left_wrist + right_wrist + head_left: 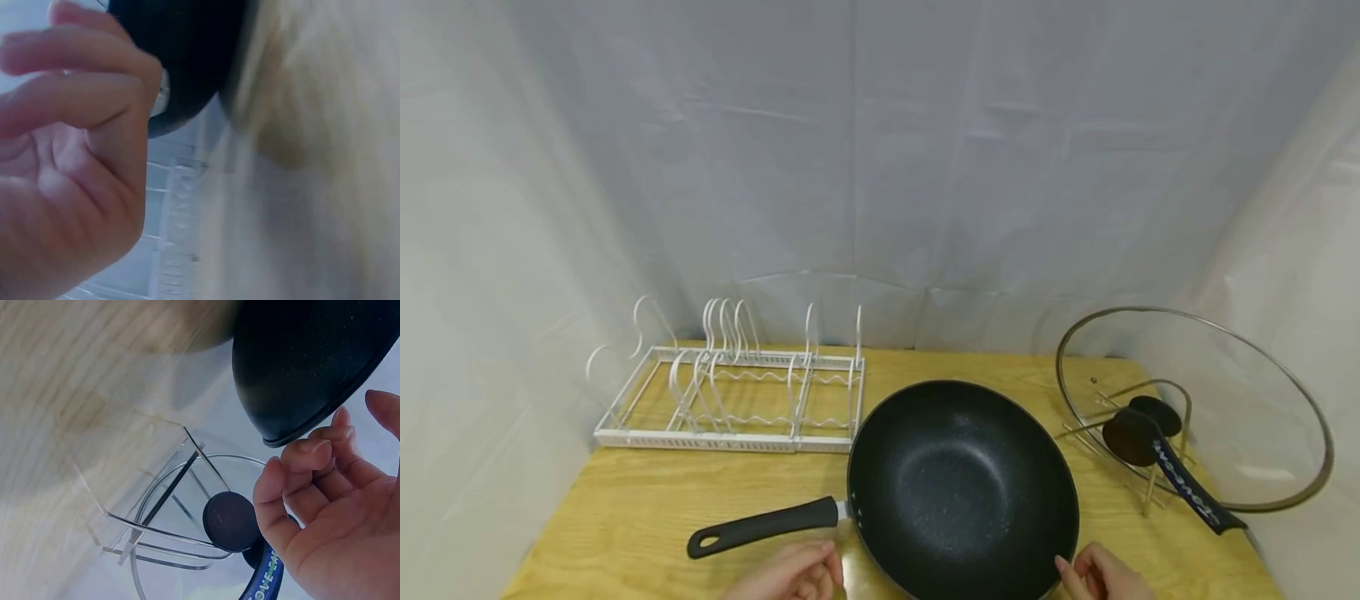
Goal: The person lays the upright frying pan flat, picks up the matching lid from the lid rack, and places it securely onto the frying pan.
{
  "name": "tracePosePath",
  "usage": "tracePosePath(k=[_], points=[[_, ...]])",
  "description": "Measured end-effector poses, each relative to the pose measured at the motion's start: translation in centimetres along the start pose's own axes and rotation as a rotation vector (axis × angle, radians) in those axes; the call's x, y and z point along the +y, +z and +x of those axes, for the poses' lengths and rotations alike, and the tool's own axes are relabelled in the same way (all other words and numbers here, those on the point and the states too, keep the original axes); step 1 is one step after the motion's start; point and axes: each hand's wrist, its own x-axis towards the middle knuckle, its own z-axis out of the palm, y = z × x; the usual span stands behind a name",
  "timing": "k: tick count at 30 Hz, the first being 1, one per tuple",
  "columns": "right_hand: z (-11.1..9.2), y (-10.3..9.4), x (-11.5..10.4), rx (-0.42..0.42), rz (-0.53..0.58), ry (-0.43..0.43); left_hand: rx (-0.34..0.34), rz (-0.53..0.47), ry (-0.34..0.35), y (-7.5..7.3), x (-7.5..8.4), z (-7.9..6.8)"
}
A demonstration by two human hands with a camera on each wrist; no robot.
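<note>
A black wok (955, 492) with a speckled interior lies at the front of the wooden table, its black handle (767, 529) pointing left. Below that handle hovers my left hand (793, 573), fingers loosely bent around nothing. The left wrist view has this hand beside the wok's dark outer wall (187, 56). My right hand (1105, 575) is at the wok's near right edge, its thumb tip overlapping the rim in the head view. From the right wrist, its bent fingertips (312, 447) show right beside the wok's rim, with the thumb spread away from them.
A white wire rack (696, 442) with upright curved dividers stands at the back left of the table. On the right, a large glass lid with a metal rim (1332, 450) leans on a wire stand (1187, 408); its dark handle (1195, 487) carries lettering. Pale sheeting surrounds the table.
</note>
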Motion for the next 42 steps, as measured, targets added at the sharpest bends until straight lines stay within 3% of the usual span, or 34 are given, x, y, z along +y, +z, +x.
tracePosePath(k=[4,7,14,20,27,30,36,42], points=[[0.2,-0.8,0.4,-0.172,0.023,0.112,0.041,0.215,0.058,1.4,0.9,-0.6],[0.3,-1.1,0.2,-0.172,0.01,0.108,0.064,0.364,0.106,2.3,1.7,-1.0],[0.9,-2.2,-0.2,0.043,-0.067,-0.088,0.07,0.388,0.156,4.7,3.9,-0.8],[1.5,-3.5,0.1,0.063,-0.068,-0.123,0.223,0.57,0.247,7.1,5.1,0.5],[2.2,-5.8,0.8,0.097,-0.087,-0.142,0.363,0.81,0.42,9.6,5.8,2.5],[2.6,-6.4,1.2,0.201,-0.058,-0.223,0.42,0.902,0.466,10.6,6.1,3.3],[3.7,-7.6,2.2,0.474,0.002,-0.401,0.471,0.979,0.554,12.8,6.4,4.9],[4.6,-8.9,2.6,0.564,-0.001,-0.433,0.528,1.053,0.682,14.3,6.5,7.0]])
